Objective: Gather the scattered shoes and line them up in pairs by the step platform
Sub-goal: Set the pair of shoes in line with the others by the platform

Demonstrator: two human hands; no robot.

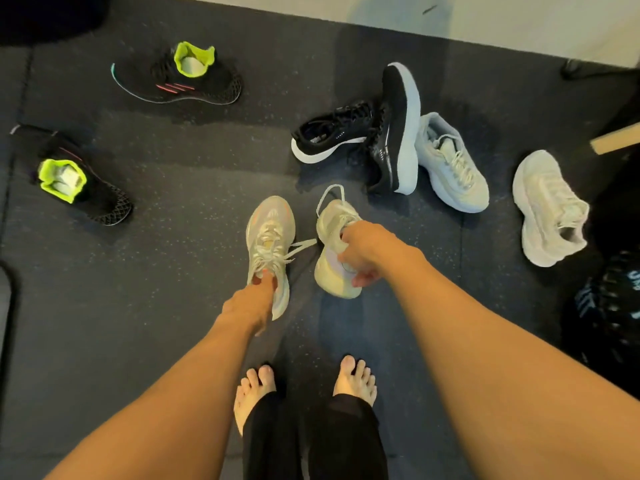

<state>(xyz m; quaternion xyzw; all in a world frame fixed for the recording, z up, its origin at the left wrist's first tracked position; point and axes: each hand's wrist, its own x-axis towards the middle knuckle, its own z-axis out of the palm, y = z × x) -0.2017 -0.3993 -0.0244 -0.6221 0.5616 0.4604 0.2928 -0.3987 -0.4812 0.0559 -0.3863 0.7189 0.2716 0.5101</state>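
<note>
Two pale cream running shoes lie in the middle of the dark floor. My left hand (251, 303) grips the heel of the left cream shoe (268, 237), fingers inside its opening. My right hand (362, 252) holds the right cream shoe (332, 271) by its collar, and that shoe is tilted on its side. Scattered around are a black shoe with a neon-yellow lining (180, 76), its twin (74, 180) at the left, two black white-soled shoes (330, 133) (398, 129) and two white chunky shoes (450, 164) (550, 209).
My bare feet (256, 386) (356, 379) stand just below the cream shoes. A pale wall base (485, 19) runs along the top right. A wooden edge (616, 140) and a dark printed bag (609, 306) sit at the right. A black object (48, 15) fills the top left corner.
</note>
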